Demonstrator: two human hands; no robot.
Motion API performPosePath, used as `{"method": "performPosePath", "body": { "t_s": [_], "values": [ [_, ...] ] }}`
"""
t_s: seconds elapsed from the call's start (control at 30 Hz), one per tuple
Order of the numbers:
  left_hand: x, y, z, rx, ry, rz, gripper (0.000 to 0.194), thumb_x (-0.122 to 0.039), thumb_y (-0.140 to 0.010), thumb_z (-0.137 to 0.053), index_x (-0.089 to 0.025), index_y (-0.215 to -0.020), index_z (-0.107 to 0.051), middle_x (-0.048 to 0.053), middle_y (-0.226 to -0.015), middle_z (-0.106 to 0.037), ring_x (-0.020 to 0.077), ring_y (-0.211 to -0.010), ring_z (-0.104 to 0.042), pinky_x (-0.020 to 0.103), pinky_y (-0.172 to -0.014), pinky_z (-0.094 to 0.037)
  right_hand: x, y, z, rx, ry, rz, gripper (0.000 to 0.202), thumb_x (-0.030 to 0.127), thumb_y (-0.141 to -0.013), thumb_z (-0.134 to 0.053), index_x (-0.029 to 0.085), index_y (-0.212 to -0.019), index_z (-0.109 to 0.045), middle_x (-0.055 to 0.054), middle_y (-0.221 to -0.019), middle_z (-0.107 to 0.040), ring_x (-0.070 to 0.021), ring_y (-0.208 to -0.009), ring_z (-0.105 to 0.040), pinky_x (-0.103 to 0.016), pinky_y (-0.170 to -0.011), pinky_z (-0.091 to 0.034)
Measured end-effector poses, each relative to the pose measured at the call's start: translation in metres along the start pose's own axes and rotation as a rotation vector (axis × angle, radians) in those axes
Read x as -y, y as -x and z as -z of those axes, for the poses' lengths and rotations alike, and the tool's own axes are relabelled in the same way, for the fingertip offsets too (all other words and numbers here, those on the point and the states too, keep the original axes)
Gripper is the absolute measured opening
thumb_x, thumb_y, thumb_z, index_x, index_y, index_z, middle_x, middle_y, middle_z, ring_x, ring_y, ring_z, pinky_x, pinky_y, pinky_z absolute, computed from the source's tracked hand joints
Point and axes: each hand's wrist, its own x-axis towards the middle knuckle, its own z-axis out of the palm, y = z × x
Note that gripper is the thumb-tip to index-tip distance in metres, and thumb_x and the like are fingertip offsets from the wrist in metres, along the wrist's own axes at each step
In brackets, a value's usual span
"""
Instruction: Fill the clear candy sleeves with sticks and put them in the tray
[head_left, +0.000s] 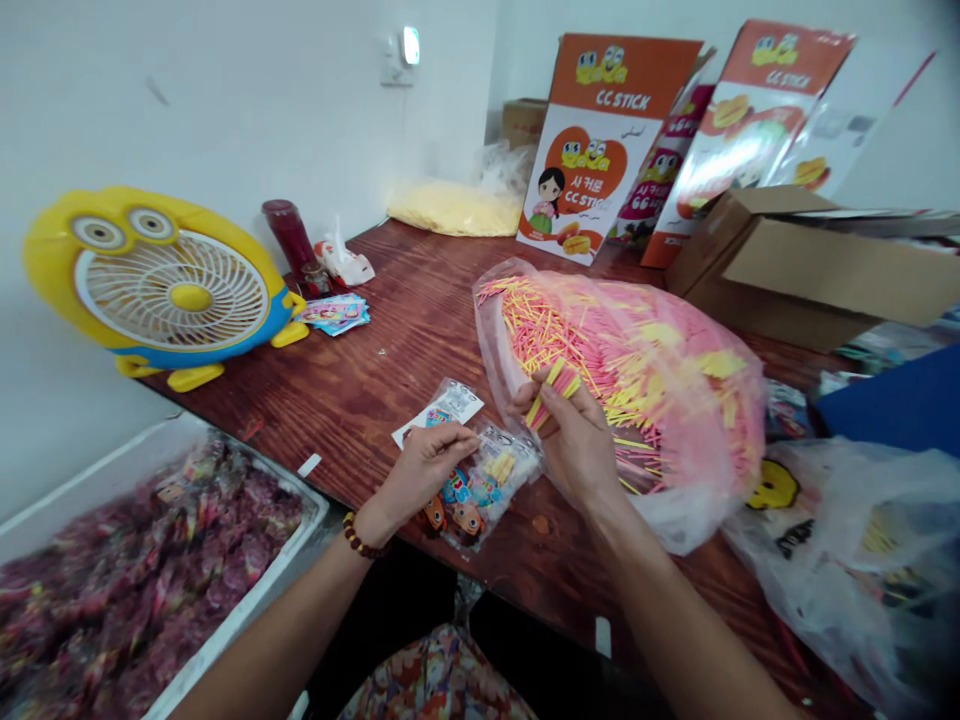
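Observation:
My right hand (579, 440) is closed round a small bundle of pink and yellow sticks (553, 392), held over the near-left edge of a big clear bag (720, 450) heaped with the same kind of sticks. To its left, my left hand (431, 465) hovers in a pinch above printed clear packets (474, 505); whether its fingertips grip a packet edge or anything else, I cannot make out. One packet shows a few yellow pieces inside. Another packet with a white top (457, 400) lies partly behind my left hand.
A yellow fan (187, 297) stands at the table's left end, near a dark red bottle (289, 235) and printed cards (336, 312). Printed cartons (600, 150) and an open cardboard box (817, 270) stand behind. A white bin (311, 505) of wrapped packets sits lower left.

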Motion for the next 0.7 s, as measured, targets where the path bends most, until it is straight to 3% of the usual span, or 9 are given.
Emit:
{"method": "performPosePath", "body": {
  "t_s": [0.23, 0.37, 0.5, 0.7],
  "values": [
    [-0.001, 0.002, -0.007, -0.061, -0.001, -0.04, 0.029, -0.038, -0.091, -0.058, -0.017, -0.073, -0.066, -0.001, -0.065, -0.058, 0.0115, -0.063, -0.05, 0.022, -0.06, -0.04, 0.003, 0.011, -0.025, -0.045, -0.225, 0.086, 0.012, 0.033, -0.088, -0.06, 0.027, -0.098, -0.057, 0.002, -0.083, -0.067, -0.0173, -0.084, -0.07, -0.039, -0.084, -0.056],
    [-0.002, 0.003, -0.007, -0.06, -0.012, -0.082, 0.031, -0.038, -0.093, -0.055, -0.017, -0.073, -0.066, 0.0, -0.066, -0.061, 0.0115, -0.063, -0.053, 0.022, -0.062, -0.041, 0.002, 0.013, -0.031, -0.056, -0.216, 0.086, 0.013, 0.035, -0.09, -0.059, 0.027, -0.099, -0.055, 0.002, -0.085, -0.066, -0.019, -0.091, -0.07, -0.04, -0.084, -0.055],
    [-0.002, 0.003, -0.007, -0.073, -0.02, -0.095, 0.031, -0.039, -0.093, -0.055, -0.017, -0.074, -0.066, 0.0, -0.066, -0.062, 0.0117, -0.063, -0.053, 0.023, -0.062, -0.041, -0.002, 0.016, -0.035, -0.076, -0.176, 0.085, 0.012, 0.036, -0.09, -0.059, 0.028, -0.098, -0.054, 0.003, -0.084, -0.066, -0.0188, -0.093, -0.07, -0.044, -0.094, -0.052],
    [-0.001, 0.003, -0.009, -0.098, -0.02, -0.13, 0.031, -0.039, -0.094, -0.053, -0.018, -0.074, -0.064, -0.001, -0.066, -0.06, 0.0117, -0.062, -0.052, 0.023, -0.062, -0.04, -0.012, 0.018, -0.031, -0.053, -0.17, 0.092, 0.012, 0.035, -0.09, -0.059, 0.027, -0.098, -0.055, 0.002, -0.085, -0.067, -0.019, -0.093, -0.07, -0.044, -0.096, -0.052]
  ]
}}
